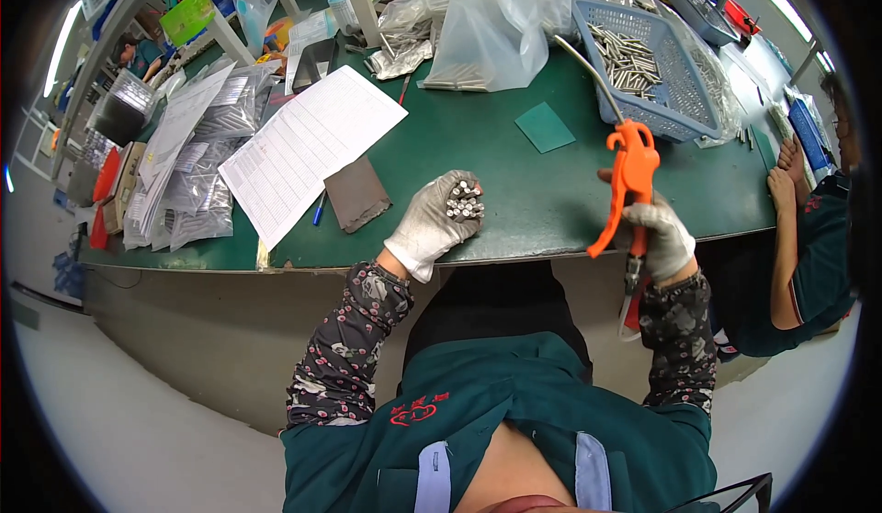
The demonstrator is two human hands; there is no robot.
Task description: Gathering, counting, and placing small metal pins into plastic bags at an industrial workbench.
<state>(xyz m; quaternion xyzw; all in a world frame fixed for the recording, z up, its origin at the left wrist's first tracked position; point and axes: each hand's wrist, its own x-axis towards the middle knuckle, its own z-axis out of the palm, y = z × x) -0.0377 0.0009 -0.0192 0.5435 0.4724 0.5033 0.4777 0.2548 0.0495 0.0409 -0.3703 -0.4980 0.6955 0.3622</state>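
My left hand [435, 221], in a pale work glove, is wrapped round a bundle of small metal pins [466, 202] whose ends face up. It is above the near edge of the green table. To the right, my gloved right hand [663, 234] grips an orange air blow gun [634, 169]. The gun's long thin nozzle points up and to the left, towards a blue plastic basket [684, 118]. A hose fitting hangs below its handle. Many loose metal pins [629, 61] lie inside the basket.
A printed sheet [312, 150], a brown square pad [356, 195] and a blue pen [319, 209] lie left of my hands. Bagged parts [204, 191] are piled further left. A green square [545, 128] and clear plastic bags [487, 35] lie ahead. Another person [813, 247] sits at the right.
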